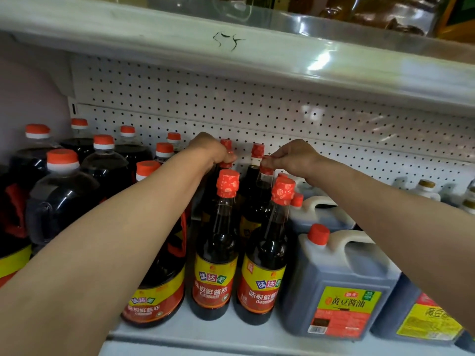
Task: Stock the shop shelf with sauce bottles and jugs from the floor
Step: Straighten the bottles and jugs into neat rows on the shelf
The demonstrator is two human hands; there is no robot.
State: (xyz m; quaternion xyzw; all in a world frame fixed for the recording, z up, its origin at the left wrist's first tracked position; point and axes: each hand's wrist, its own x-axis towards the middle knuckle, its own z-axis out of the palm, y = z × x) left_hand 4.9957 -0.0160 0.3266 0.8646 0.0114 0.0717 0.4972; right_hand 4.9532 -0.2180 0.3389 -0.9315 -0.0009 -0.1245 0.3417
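Observation:
Both arms reach into the white shelf (195,332). My left hand (209,151) grips the red cap of a dark sauce bottle (226,165) in the second row. My right hand (293,158) pinches the red cap of the sauce bottle beside it (264,176). Two more tall sauce bottles stand in front, one on the left (216,255) and one on the right (264,265), each with a red and yellow label. Behind the held pair two further red caps show against the pegboard.
Large round jugs with orange caps (63,199) fill the shelf's left side. Square handled jugs (339,286) with green and yellow labels stand on the right. A perforated back panel (282,116) closes the rear, and the shelf above (231,47) hangs low overhead.

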